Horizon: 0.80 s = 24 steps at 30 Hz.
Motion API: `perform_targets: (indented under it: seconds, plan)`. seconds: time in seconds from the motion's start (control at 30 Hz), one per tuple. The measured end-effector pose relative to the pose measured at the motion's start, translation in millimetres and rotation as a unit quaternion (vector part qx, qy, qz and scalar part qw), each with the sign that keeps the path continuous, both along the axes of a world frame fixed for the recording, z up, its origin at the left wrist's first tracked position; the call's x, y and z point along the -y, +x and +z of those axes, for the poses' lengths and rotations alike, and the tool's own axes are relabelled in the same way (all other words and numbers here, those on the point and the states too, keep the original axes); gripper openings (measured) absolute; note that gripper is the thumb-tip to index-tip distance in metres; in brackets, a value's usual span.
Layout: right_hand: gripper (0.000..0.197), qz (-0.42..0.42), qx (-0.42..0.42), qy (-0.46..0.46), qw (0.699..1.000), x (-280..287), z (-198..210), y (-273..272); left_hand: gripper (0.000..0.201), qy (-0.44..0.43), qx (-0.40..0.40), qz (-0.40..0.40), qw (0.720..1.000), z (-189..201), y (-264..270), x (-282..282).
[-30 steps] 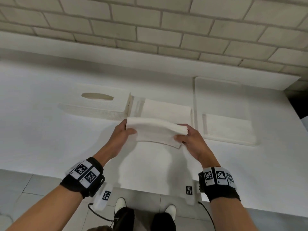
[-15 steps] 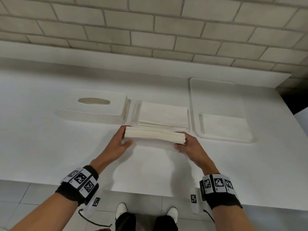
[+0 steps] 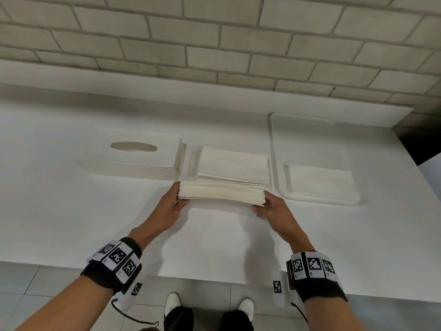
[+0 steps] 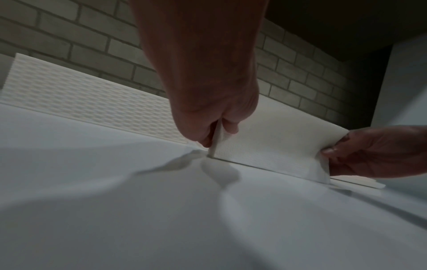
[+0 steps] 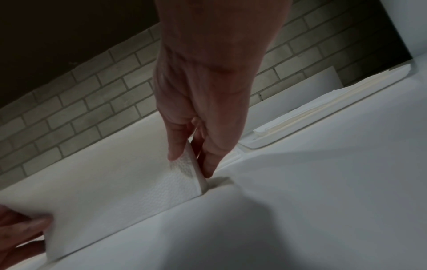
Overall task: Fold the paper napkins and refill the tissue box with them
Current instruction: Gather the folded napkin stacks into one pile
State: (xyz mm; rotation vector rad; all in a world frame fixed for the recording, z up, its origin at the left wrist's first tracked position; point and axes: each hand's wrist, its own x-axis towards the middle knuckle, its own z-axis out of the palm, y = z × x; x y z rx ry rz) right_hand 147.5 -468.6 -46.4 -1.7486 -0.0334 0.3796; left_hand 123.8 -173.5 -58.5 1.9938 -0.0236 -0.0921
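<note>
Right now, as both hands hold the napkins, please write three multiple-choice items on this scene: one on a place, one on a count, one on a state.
1. Where does the tissue box cover lie?
A. left of the flat napkin stack
B. inside the tray
C. on the floor

2. How many hands grip the held napkin bundle?
A. none
B. one
C. two

3. How does the held bundle stand?
A. flat on the table
B. on its long edge on the table
C. inside the cover

Key:
1 A, the cover sits left of the flat napkin stack.
2 C, the left hand and the right hand each pinch one end.
3 B, the left wrist view shows its lower edge on the table.
</note>
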Motion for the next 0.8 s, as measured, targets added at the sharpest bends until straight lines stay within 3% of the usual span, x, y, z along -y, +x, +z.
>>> perform_targets:
  seconds: [0.27, 0.43, 0.67, 0.8]
  plan:
    - [0.036, -0.014, -0.009, 0.003, 1.000, 1.7, 0.9, -8.1, 0.046, 0.000, 0.010, 0.009, 1.000, -0.1, -2.9, -1.6]
    - [0.027, -0.029, -0.001, -0.012, 1.000, 0.8, 6.8, -11.1, 0.027, 0.016, 0.010, 0.055, 0.998, 2.8, -1.9, 2.0]
    - [0.015, -0.189, 0.014, 0.057, 0.980, 2.9, 49.7, 23.6, 0.015, -0.052, -0.010, 0.121, 0.991, 59.7, 37.7, 16.5]
    - [0.030, -0.240, -0.006, 0.084, 0.967, 4.0, 75.9, 64.2, 0.017, -0.145, -0.063, 0.176, 0.972, 91.0, 80.3, 28.7]
